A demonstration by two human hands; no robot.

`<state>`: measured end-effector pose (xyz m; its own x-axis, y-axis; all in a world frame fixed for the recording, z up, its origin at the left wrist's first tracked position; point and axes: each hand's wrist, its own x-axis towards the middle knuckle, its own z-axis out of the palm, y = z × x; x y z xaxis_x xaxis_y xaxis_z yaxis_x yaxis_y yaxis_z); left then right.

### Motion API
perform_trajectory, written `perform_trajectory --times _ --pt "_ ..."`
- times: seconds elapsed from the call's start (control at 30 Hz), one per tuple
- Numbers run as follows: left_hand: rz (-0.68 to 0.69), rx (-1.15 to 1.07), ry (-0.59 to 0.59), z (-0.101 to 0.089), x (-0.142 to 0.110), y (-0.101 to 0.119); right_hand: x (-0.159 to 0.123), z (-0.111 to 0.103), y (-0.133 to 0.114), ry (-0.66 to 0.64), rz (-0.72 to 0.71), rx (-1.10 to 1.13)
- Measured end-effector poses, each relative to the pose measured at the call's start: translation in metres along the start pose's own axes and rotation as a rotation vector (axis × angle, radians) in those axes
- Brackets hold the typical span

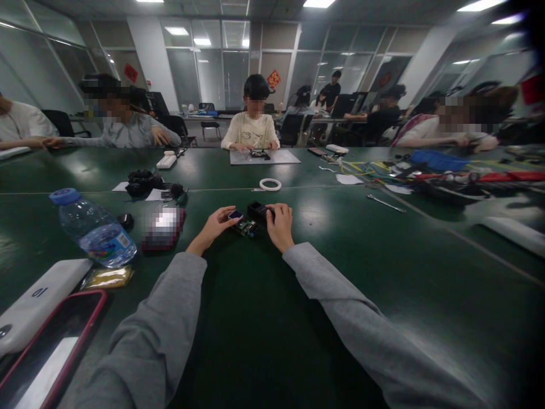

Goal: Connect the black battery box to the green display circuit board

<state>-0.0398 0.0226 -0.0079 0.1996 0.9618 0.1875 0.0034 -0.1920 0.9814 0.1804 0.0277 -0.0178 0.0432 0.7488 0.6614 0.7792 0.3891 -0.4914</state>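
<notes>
My left hand (216, 224) pinches the small display at the corner of a green circuit board (246, 228). The board is low over the green table; whether it touches the top I cannot tell. To its right, my right hand (280, 225) has its fingers closed around the near right end of a black plastic case (256, 211). A dark window-like opening shows in the case's upper face. The case and the board are close together, between my two hands. My right fingers hide part of the case.
A white tape ring (270, 184) lies beyond my hands. On my left are a water bottle (100, 230), a red-edged phone (55, 346), a white power bank (45, 301) and black cables (147, 183). A wrench (385, 203) and tangled wires (374, 169) lie right. People sit across the table.
</notes>
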Motion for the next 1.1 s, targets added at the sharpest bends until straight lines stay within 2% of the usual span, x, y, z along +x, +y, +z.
perform_trajectory --times 0.37,0.9,1.1 --pt "-0.014 0.002 0.067 -0.001 0.005 -0.009 -0.001 -0.004 -0.007 -0.021 -0.042 -0.042" --pt "0.010 0.003 0.029 -0.001 0.003 -0.006 -0.005 0.000 -0.004 -0.109 -0.044 -0.144" --pt "0.024 0.014 0.053 0.001 0.002 -0.002 -0.006 0.004 0.001 -0.158 -0.091 -0.127"
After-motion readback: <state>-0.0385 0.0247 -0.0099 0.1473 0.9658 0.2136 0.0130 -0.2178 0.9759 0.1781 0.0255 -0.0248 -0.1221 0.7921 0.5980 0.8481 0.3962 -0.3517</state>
